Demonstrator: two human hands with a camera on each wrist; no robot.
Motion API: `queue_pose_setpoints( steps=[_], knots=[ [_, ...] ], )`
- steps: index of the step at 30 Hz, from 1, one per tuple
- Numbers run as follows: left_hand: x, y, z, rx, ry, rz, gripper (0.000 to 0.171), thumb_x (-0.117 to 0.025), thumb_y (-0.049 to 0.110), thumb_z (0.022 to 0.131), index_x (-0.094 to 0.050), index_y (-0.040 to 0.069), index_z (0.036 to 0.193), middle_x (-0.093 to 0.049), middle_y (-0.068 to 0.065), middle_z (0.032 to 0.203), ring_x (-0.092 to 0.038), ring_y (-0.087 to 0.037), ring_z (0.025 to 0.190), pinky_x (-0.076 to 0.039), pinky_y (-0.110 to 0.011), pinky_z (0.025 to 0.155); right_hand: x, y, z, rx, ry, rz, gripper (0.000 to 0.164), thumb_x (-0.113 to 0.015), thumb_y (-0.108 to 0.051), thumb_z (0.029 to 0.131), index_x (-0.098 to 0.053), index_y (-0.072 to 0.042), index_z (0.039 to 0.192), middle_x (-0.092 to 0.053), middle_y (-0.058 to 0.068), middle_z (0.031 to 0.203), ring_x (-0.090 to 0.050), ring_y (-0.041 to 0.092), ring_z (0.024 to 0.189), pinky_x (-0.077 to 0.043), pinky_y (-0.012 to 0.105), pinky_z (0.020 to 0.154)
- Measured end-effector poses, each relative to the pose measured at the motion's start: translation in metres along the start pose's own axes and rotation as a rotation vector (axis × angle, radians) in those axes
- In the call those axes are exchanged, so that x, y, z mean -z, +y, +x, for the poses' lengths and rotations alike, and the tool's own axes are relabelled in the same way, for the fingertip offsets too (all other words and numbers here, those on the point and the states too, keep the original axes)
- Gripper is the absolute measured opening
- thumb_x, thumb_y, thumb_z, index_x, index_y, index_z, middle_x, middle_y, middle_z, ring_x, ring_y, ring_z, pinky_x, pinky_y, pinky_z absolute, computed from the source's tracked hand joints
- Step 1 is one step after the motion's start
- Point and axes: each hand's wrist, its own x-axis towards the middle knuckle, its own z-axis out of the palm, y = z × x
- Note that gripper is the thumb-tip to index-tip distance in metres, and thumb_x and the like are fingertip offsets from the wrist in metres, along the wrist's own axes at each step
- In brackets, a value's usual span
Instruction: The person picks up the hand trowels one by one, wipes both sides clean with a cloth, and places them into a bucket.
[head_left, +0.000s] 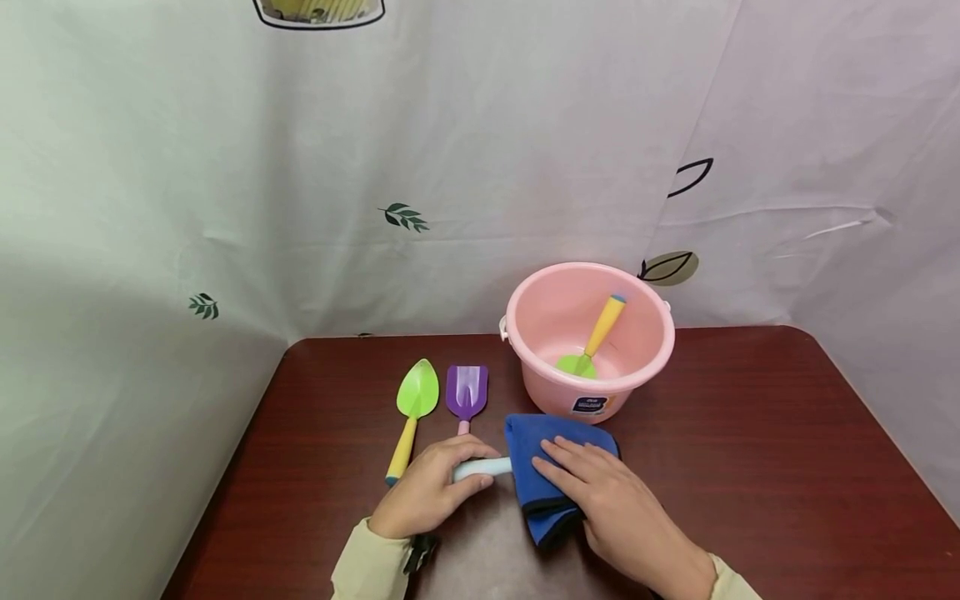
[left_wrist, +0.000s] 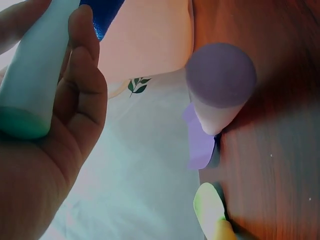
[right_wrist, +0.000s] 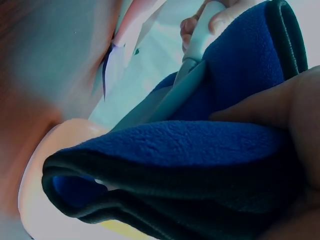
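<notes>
My left hand [head_left: 429, 492] grips the pale blue handle of a small trowel [head_left: 483, 468]. The trowel's blue-green blade [right_wrist: 167, 102] lies between folds of a blue cloth [head_left: 558, 471] with black edging. That cloth is in my right hand [head_left: 622, 508], whose fingers lie over its top while the folds wrap about the blade in the right wrist view. Both hands are close together over the front middle of the table, just in front of a pink bucket [head_left: 543, 367]. Part of the blade is hidden by the cloth.
Left of the bucket lie a purple shovel [head_left: 467, 392] with a pink handle and a green trowel [head_left: 417, 390] with a yellow handle. Inside the bucket leans another yellow-handled green tool [head_left: 603, 325]. A patterned curtain [head_left: 465, 167] hangs behind the dark red table [head_left: 765, 433].
</notes>
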Motion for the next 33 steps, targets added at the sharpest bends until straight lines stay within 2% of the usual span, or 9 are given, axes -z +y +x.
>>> queue_pose_setpoints(
  steps=[7,18,22,28,33],
  knots=[
    [0.002,0.001,0.000,-0.014,0.007,0.005,0.024,-0.073,0.011,0.092,-0.071,0.018,0.114,-0.065,0.013,0.108,-0.060,-0.004,0.093,-0.050,-0.028,0.083,0.000,0.003,-0.002,-0.032,-0.012,0.029,0.070,-0.064,0.013,0.067,-0.066,-0.011,0.132,-0.060,0.007,0.139,-0.056,0.028,0.129,-0.048,0.049,0.099],
    [0.002,-0.001,-0.002,-0.020,0.018,0.002,0.024,-0.074,0.011,0.091,-0.071,0.019,0.114,-0.065,0.014,0.109,-0.060,-0.004,0.093,-0.050,-0.028,0.084,-0.002,0.010,-0.006,-0.056,0.016,0.040,0.072,-0.060,0.016,0.063,-0.068,-0.010,0.130,-0.061,0.008,0.138,-0.057,0.027,0.128,-0.048,0.048,0.100],
    [0.002,-0.002,-0.002,-0.043,0.026,0.003,0.025,-0.075,0.010,0.090,-0.071,0.018,0.114,-0.065,0.014,0.109,-0.060,-0.004,0.095,-0.050,-0.027,0.084,-0.001,0.013,-0.008,-0.062,0.020,0.046,0.075,-0.059,0.017,0.060,-0.068,-0.009,0.130,-0.061,0.008,0.137,-0.057,0.027,0.127,-0.048,0.046,0.100],
    [0.004,-0.004,-0.004,-0.054,0.026,-0.030,0.024,-0.074,0.012,0.091,-0.070,0.017,0.114,-0.066,0.012,0.110,-0.061,-0.005,0.096,-0.050,-0.026,0.085,0.001,0.016,-0.011,-0.079,0.027,0.042,0.074,-0.059,0.017,0.060,-0.069,-0.008,0.129,-0.062,0.009,0.136,-0.058,0.027,0.127,-0.048,0.045,0.099],
    [0.006,-0.005,-0.005,-0.053,0.030,-0.047,0.026,-0.074,0.008,0.091,-0.070,0.017,0.115,-0.067,0.010,0.110,-0.063,-0.012,0.109,-0.049,-0.027,0.089,0.004,0.020,-0.014,-0.103,0.033,0.033,0.074,-0.060,0.017,0.058,-0.069,-0.008,0.128,-0.062,0.009,0.136,-0.059,0.027,0.126,-0.051,0.043,0.095]
  ],
)
